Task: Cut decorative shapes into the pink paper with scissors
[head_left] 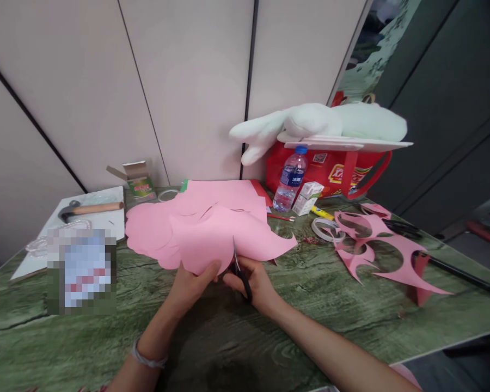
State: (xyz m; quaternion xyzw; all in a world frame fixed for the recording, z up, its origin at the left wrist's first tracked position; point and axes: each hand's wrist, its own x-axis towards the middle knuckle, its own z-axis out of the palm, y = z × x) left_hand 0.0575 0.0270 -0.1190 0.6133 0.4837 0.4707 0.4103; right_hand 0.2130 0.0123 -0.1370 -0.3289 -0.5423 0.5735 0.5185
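My left hand (196,283) pinches the near edge of a pink paper sheet (204,239), thumb on top. In my right hand (255,280) are black-handled scissors (242,277), their blade pointing away from me across the paper. Part of the sheet curls up over the blades, and its right end tapers to a curved point. Beneath and to the left lies pink paper with a scalloped edge (145,226). More flat pink sheets (228,190) lie behind it. The fingers under the paper are hidden.
Pink paper scraps (396,256) lie at the right, near a tape roll (329,230). A water bottle (289,179) and small white box (308,197) stand before a red bag (326,169) with a white plush toy (343,122) above. A hammer (93,208) rests on a white board at left.
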